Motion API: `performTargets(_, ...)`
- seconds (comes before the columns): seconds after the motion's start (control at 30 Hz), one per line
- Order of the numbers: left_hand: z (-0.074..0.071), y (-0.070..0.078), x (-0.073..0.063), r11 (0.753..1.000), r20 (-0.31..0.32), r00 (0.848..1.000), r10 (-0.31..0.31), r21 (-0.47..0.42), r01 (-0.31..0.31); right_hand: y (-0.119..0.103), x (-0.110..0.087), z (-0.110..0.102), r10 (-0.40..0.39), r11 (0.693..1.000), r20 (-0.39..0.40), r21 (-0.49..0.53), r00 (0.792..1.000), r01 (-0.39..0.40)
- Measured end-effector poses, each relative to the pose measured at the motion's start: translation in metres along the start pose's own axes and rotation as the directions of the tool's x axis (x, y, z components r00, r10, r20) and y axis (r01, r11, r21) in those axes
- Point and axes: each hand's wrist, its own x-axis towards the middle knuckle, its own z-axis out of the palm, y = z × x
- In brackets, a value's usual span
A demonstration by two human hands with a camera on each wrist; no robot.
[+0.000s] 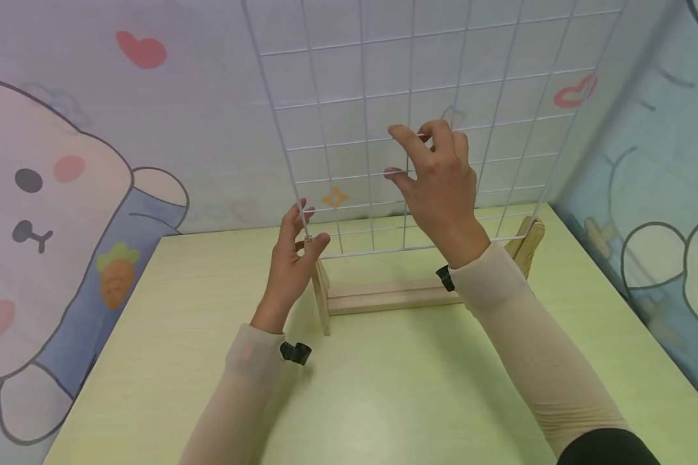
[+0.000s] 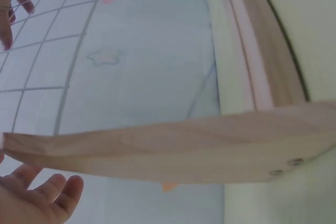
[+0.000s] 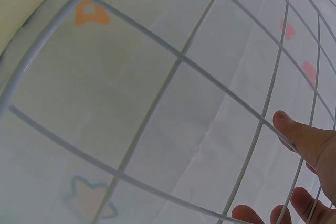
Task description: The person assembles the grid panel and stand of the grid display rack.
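A white wire grid panel (image 1: 364,97) stands upright over a light wooden stand (image 1: 395,300), its lower corners near the tops of the two uprights. At the left corner, my left hand (image 1: 291,265) holds the top of the left upright (image 2: 157,153), thumb on the near side and fingers behind. In the left wrist view the left hand (image 2: 39,198) appears by the upright's end. My right hand (image 1: 439,181) grips the grid's wires near its middle, some fingers passing behind the mesh. The right wrist view shows the right hand (image 3: 310,161) around the wires.
The pale table (image 1: 372,387) extends in front of and beside the stand. Behind the grid is a patterned wall covering (image 1: 209,116), with another printed panel (image 1: 663,213) at the right. Two round metal fasteners (image 2: 295,161) show on the upright's lower part.
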Motion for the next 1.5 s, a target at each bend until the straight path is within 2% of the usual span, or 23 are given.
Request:
performTargets(0.13,0.004,0.009,0.009,0.997,-0.044,0.997,0.057,-0.049,-0.059,0.001,-0.001,0.001,-0.01,1.0,-0.009,0.004,1.0,0.01)
performTargets(0.3,0.009,0.019,0.02,0.986,-0.088,0.993,0.082,-0.138,-0.093,0.0,-0.001,0.001,-0.017,1.0,-0.012,0.005,1.0,0.017)
performTargets(0.43,0.015,0.023,0.023,0.981,-0.145,0.987,0.071,-0.168,-0.096,0.0,-0.001,0.002,-0.016,1.0,-0.007,0.005,1.0,0.016)
performTargets(0.53,0.02,0.024,0.025,0.983,-0.19,0.98,0.062,-0.156,-0.092,0.0,-0.002,0.003,-0.019,1.0,-0.007,0.006,1.0,0.019)
performTargets(0.77,0.028,0.027,0.025,0.982,-0.3,0.953,0.033,-0.168,-0.087,-0.002,-0.002,0.003,-0.018,1.0,-0.012,0.01,1.0,0.018)
performTargets(0.93,0.028,0.028,0.024,0.984,-0.348,0.937,0.016,-0.159,-0.076,-0.004,-0.002,0.001,-0.024,1.0,0.018,0.012,1.0,0.024)
performTargets(1.03,0.031,0.029,0.024,0.984,-0.368,0.93,0.015,-0.161,-0.079,-0.001,-0.004,-0.003,-0.06,0.998,0.028,0.02,0.998,0.06)
performTargets(1.1,0.034,0.029,0.024,0.983,-0.376,0.926,0.015,-0.164,-0.083,0.006,-0.009,-0.007,-0.102,0.994,-0.019,0.041,0.995,0.102)
performTargets(1.13,0.035,0.029,0.024,0.983,-0.378,0.926,0.015,-0.165,-0.083,0.01,-0.012,-0.009,-0.114,0.991,-0.073,0.064,0.991,0.119)
performTargets(1.17,0.037,0.029,0.025,0.983,-0.378,0.926,0.015,-0.166,-0.083,0.015,-0.016,-0.011,-0.114,0.987,-0.146,0.092,0.983,0.128)
performTargets(1.23,0.04,0.029,0.025,0.983,-0.372,0.928,0.02,-0.161,-0.086,0.026,-0.026,-0.018,-0.058,0.978,-0.321,0.173,0.945,0.118)
performTargets(1.27,0.041,0.029,0.026,0.983,-0.367,0.93,0.023,-0.159,-0.087,0.033,-0.03,-0.022,-0.005,0.97,-0.413,0.218,0.911,0.104)
performTargets(1.33,0.043,0.029,0.027,0.984,-0.361,0.932,0.026,-0.154,-0.088,0.048,-0.039,-0.032,0.136,0.95,-0.546,0.309,0.826,0.048)
performTargets(1.37,0.044,0.03,0.027,0.985,-0.361,0.932,0.027,-0.152,-0.087,0.056,-0.043,-0.037,0.211,0.937,-0.578,0.348,0.789,0.004)
performTargets(1.4,0.044,0.03,0.028,0.985,-0.363,0.931,0.026,-0.149,-0.086,0.066,-0.047,-0.041,0.278,0.926,-0.587,0.375,0.76,-0.049)
performTargets(1.43,0.044,0.031,0.028,0.986,-0.367,0.93,0.026,-0.145,-0.085,0.076,-0.05,-0.045,0.339,0.912,-0.581,0.397,0.74,-0.106)
performTargets(1.5,0.043,0.031,0.029,0.987,-0.375,0.927,0.024,-0.139,-0.082,0.096,-0.057,-0.051,0.451,0.869,-0.516,0.439,0.728,-0.227)
